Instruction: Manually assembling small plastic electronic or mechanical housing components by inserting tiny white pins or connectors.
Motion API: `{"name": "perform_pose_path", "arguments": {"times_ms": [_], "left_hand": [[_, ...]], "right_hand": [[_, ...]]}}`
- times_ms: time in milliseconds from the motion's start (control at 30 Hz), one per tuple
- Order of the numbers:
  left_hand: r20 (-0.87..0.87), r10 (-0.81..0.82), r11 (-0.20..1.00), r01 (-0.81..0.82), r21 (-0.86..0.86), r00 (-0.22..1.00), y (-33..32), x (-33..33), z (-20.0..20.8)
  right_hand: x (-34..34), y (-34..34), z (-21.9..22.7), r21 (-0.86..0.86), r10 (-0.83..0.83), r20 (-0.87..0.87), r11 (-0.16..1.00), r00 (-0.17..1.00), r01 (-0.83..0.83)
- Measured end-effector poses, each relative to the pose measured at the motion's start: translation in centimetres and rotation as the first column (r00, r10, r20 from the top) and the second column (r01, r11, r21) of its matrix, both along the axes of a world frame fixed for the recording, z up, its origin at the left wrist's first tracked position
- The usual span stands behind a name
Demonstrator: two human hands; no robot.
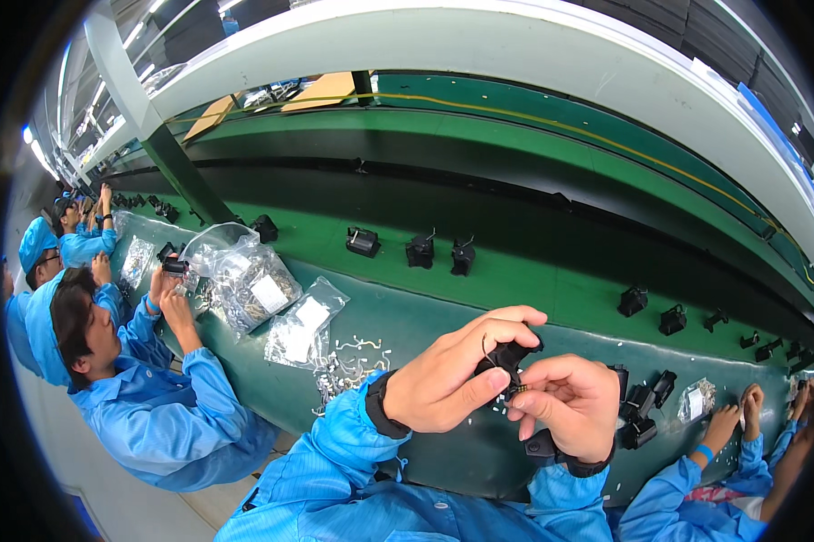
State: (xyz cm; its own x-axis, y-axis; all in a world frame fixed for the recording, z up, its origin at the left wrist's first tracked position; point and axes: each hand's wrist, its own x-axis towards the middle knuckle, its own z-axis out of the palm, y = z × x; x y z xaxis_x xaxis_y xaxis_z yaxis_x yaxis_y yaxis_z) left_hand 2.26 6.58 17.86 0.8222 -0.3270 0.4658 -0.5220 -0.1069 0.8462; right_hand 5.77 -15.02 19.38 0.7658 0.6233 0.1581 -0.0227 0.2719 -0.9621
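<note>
Fingers of the left hand (445, 378) curl around a black part (506, 355), thumb laid along its near side, so that grip is firmly closed on it. The right hand (579, 411) has its thumb and fingertips pinched together on a small brass-coloured piece (516, 389) at the part's lower end. A thin black wire stands up from the part, which is held up in the air above the green worktop (416, 316).

Just beside the right hand lies a cluster of black parts (643, 404), with a clear bag (696, 400) of small pieces beyond it. To the left of the left hand, bent metal pieces (348, 369) are scattered next to a flat bag (308, 325) with a white label; further left sits a big full bag (250, 286) of metal bits.

Past the worktop runs a green belt (524, 275) carrying spaced black parts, among them a boxy one (363, 241). On the left a co-worker (168, 425) in blue holds up a dark part (173, 265); at the right edge, another person's hands (721, 426) are over the worktop.
</note>
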Motion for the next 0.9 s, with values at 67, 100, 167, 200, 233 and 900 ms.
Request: {"name": "perform_pose_path", "arguments": {"times_ms": [67, 100, 167, 200, 233, 900], "left_hand": [[0.032, 0.029, 1.000, -0.029, 0.009, 0.999, 0.0, 0.0, 0.0], [0.039, 0.057, 0.998, -0.057, 0.016, 0.998, -0.1, -0.1, 0.0], [0.046, 0.085, 0.996, -0.086, 0.023, 0.995, -0.2, -0.1, 0.0], [0.067, 0.099, 0.995, -0.101, 0.022, 0.993, -0.3, -0.1, 0.0], [0.088, 0.112, 0.993, -0.115, 0.021, 0.990, -0.3, -0.1, 0.1], [0.060, 0.234, 0.966, -0.239, 0.095, 0.970, -0.1, -1.8, 1.5]], "right_hand": [[-0.4, 0.1, 0.1, -0.022, -0.032, 0.046, 0.999, 0.998, 0.034], [-0.6, 0.2, 0.2, -0.043, -0.065, 0.090, 0.997, 0.994, 0.069], [-1.0, 0.3, 0.2, -0.033, -0.099, 0.054, 0.994, 0.994, 0.100], [-1.1, 0.5, 0.3, -0.025, -0.132, 0.015, 0.991, 0.991, 0.133], [-1.2, 0.7, 0.2, -0.023, -0.132, 0.018, 0.991, 0.991, 0.132], [-1.3, 2.5, 0.6, -0.034, -0.408, 0.761, 0.750, 0.504, 0.660]]}}
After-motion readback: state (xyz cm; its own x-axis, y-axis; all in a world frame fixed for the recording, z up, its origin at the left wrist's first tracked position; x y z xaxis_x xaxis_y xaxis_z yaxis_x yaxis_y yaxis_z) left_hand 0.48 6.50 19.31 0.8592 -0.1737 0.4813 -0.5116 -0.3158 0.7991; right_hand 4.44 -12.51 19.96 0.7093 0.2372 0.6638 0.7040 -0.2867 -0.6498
